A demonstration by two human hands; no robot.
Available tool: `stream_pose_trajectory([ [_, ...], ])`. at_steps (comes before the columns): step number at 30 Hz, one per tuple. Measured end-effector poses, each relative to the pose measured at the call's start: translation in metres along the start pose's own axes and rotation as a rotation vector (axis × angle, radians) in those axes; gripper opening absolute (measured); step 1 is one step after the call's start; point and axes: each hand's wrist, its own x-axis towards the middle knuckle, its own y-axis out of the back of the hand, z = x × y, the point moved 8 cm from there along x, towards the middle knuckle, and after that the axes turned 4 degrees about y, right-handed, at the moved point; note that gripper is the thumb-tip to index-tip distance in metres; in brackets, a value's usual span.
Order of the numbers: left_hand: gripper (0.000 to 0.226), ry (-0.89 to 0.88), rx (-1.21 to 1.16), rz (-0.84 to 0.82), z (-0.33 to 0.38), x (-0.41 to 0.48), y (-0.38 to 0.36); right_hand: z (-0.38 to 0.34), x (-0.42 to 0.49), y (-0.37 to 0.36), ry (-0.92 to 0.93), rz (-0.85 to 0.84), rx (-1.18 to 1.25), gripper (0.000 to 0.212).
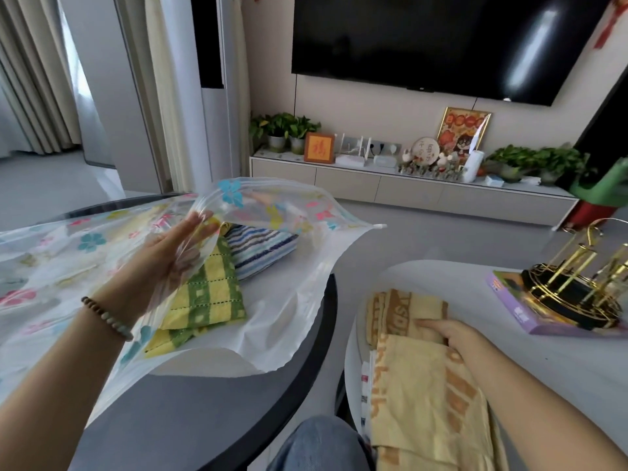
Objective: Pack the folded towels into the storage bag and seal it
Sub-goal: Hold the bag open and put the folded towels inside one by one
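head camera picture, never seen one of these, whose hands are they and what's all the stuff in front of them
There is no machine here: a person wears a wide-angle camera on the head, so you look down at their own two bare hands.

The left hand, with a bead bracelet on the wrist, lifts the upper flap of a clear plastic storage bag printed with flowers, holding its mouth open over a dark round table. Inside lie a yellow and green checked towel and a blue striped towel.

The right hand rests on a stack of folded tan and orange towels on a white table, fingers tucked into a fold. A gold wire rack stands farther back.
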Motion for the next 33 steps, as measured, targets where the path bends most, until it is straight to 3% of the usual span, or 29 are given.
stream_pose_trajectory([
  [2,0.040,0.004,-0.003,0.005,0.000,0.001,-0.001,-0.004,-0.003,-0.006,0.022,-0.049,0.059,0.087],
  [5,0.056,0.008,0.013,-0.014,0.001,-0.001,-0.002,-0.027,-0.019,-0.006,0.118,-0.063,0.180,0.062],
  [10,0.032,0.018,0.009,0.013,0.004,-0.002,0.005,-0.103,-0.082,-0.018,0.325,-0.172,0.339,0.041],
  [12,0.031,0.005,0.018,0.015,0.009,-0.005,0.010,-0.131,-0.117,-0.029,0.389,-0.275,0.363,0.054],
  [14,0.030,-0.007,0.031,0.027,0.016,-0.010,0.016,-0.154,-0.156,-0.045,0.453,-0.411,0.340,0.074],
  [15,0.028,-0.016,0.038,0.034,0.021,-0.013,0.020,-0.163,-0.175,-0.057,0.478,-0.494,0.324,0.074],
  [19,0.039,-0.053,0.109,0.029,0.040,-0.026,0.037,-0.174,-0.240,-0.128,0.480,-0.772,0.246,0.031],
  [22,0.043,-0.082,0.153,0.017,0.050,-0.035,0.046,-0.168,-0.265,-0.200,0.429,-0.881,0.109,0.042],
  [24,0.049,-0.098,0.191,0.032,0.058,-0.042,0.054,-0.168,-0.269,-0.250,0.413,-0.929,0.047,0.036],
  [27,0.055,-0.103,0.222,0.048,0.071,-0.051,0.063,-0.185,-0.273,-0.312,0.432,-0.940,0.052,0.026],
  [29,0.049,-0.095,0.237,0.061,0.078,-0.054,0.066,-0.202,-0.270,-0.340,0.478,-0.887,0.177,0.032],
  [31,0.053,-0.099,0.227,0.051,0.083,-0.054,0.068,-0.207,-0.260,-0.357,0.524,-0.751,0.241,0.062],
  [33,0.049,-0.102,0.238,0.052,0.084,-0.054,0.069,-0.197,-0.246,-0.359,0.705,-0.438,-0.009,0.094],
])
